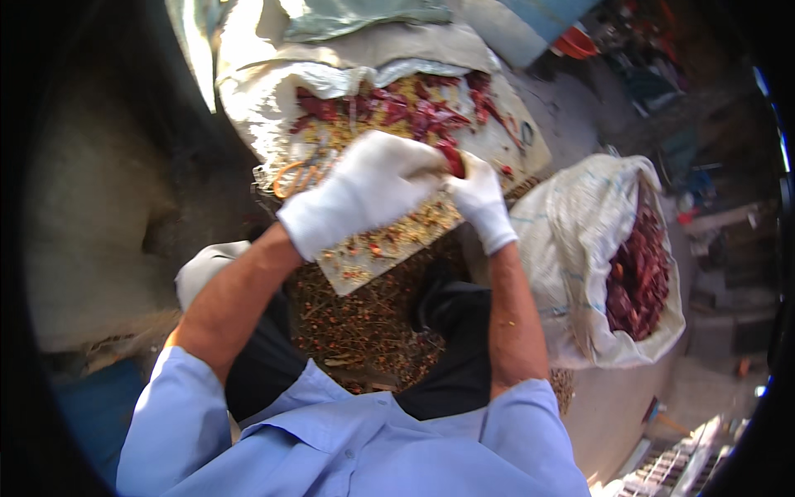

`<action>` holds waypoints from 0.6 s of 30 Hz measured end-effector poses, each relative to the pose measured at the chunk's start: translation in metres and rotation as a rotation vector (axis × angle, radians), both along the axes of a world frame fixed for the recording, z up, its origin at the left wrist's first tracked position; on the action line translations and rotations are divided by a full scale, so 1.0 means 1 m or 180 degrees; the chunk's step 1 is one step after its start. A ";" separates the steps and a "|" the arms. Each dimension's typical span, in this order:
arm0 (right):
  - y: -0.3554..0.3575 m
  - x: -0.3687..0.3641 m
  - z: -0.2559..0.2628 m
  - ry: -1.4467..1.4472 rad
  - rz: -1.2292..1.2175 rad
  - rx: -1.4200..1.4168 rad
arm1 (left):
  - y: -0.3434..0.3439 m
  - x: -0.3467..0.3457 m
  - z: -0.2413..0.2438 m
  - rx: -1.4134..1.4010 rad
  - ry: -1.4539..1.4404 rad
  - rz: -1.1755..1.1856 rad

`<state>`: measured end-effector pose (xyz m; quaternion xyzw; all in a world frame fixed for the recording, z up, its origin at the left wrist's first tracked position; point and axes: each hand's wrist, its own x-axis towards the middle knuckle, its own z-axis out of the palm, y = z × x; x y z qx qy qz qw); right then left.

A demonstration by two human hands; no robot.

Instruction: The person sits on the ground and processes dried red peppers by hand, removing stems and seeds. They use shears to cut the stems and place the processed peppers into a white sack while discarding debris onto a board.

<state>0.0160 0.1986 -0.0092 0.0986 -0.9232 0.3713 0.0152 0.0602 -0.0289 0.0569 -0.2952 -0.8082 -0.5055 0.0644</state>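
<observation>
Both hands wear white gloves and meet in front of me, over a white woven sack. A dried red chili pepper (pixel 451 158) is gripped by my right hand (pixel 481 192), its thumb and fingers closed around it. My left hand (pixel 388 180) touches the same chili's lower end; its fingertips are partly hidden and blurred. Beneath and beyond the hands, more dried red chilies (pixel 428 118) and loose yellow seeds (pixel 410 230) lie on the flattened sack (pixel 503 130), which bears writing. The seeds extend to the sack's near corner.
To the right stands an open white woven sack (pixel 559 248) full of dried red chilies (pixel 636 279). Chili stems and scraps (pixel 366 317) cover the ground between my legs. An orange-red container (pixel 574 42) is at the upper right, and a metal grate (pixel 677 460) at the lower right.
</observation>
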 end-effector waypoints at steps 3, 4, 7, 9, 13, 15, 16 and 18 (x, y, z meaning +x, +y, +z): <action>-0.009 0.008 -0.006 -0.0003 -0.0240 -0.0612 | -0.018 -0.023 -0.024 -0.0578 -0.0306 0.0660; -0.012 0.011 -0.004 -0.0250 -0.0167 -0.0922 | -0.018 -0.026 -0.029 -0.0525 -0.0536 0.0685; -0.025 0.021 0.001 -0.0237 0.0002 -0.1428 | -0.015 -0.028 -0.035 -0.0398 -0.0767 0.0796; -0.029 0.026 0.000 -0.0363 0.0012 -0.1733 | -0.005 -0.025 -0.036 0.0099 -0.1035 0.0592; -0.029 0.031 -0.002 -0.0317 0.0079 -0.1994 | 0.007 -0.023 -0.037 0.0307 -0.0904 0.0596; -0.029 0.030 0.001 -0.0454 0.0156 -0.2005 | 0.008 -0.025 -0.038 0.0116 -0.0669 0.0734; -0.028 0.030 0.005 -0.0516 0.0191 -0.1944 | 0.009 -0.026 -0.040 0.0115 -0.0569 0.0750; -0.024 0.028 0.022 -0.0673 0.0209 -0.1620 | 0.010 -0.029 -0.038 0.0057 -0.0401 0.0653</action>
